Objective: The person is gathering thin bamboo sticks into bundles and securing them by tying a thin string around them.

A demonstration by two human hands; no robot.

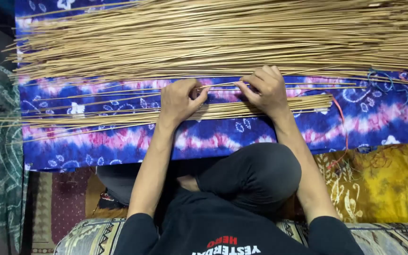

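Spreading across the frame's top, a big heap of thin sticks (223, 38) is lying on a blue tie-dye cloth (204, 141). At centre, a smaller bundle (133, 114) is passing under both hands; left hand (179, 101) and right hand (265, 89) are each pinching one stick (223, 85), grips nearly closed.

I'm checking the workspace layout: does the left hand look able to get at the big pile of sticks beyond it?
Probably yes: the left hand lies just short of the big pile of sticks, with only bare blue cloth between.
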